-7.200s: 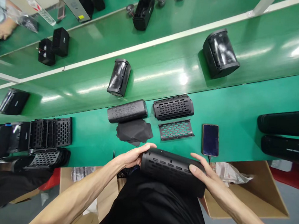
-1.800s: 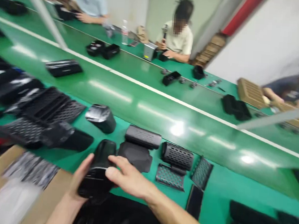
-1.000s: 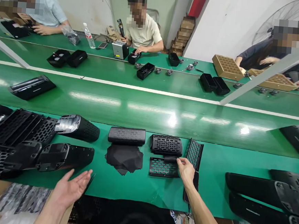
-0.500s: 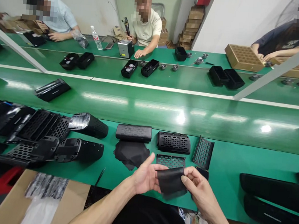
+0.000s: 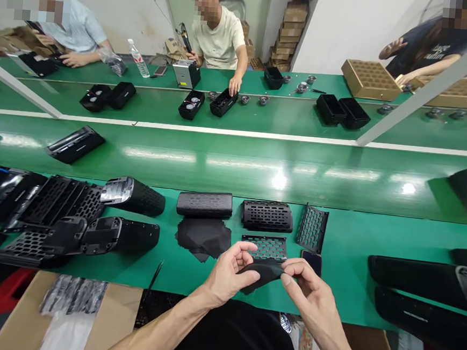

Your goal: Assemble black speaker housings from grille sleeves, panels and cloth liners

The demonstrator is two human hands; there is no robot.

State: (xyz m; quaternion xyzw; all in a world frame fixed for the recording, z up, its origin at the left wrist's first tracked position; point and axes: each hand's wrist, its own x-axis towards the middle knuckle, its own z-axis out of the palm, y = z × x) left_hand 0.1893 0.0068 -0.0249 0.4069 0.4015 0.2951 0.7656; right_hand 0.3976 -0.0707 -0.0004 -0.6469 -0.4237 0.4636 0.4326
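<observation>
My left hand (image 5: 229,272) and my right hand (image 5: 305,288) both pinch a small black cloth piece (image 5: 264,272) just above the near table edge. Right behind it lies a flat perforated grille (image 5: 265,246). A curved perforated black shell (image 5: 267,216) sits beyond that. A second flat grille (image 5: 312,228) leans to its right. A pile of black cloth pieces (image 5: 203,237) lies to the left, below a finished black speaker (image 5: 204,204).
Two black speaker bodies (image 5: 132,195) and stacked grilles (image 5: 59,210) fill the left. Long black housings (image 5: 423,276) lie at right. A phone (image 5: 313,259) lies by my right hand, tweezers (image 5: 152,282) at the edge. Cardboard box (image 5: 113,316) below. Other people work across the green conveyor (image 5: 234,164).
Earlier both hands held a speaker body, which was set down at left. My right hand then picked up a cloth piece; both hands now pinch it and it looks narrower than before.
</observation>
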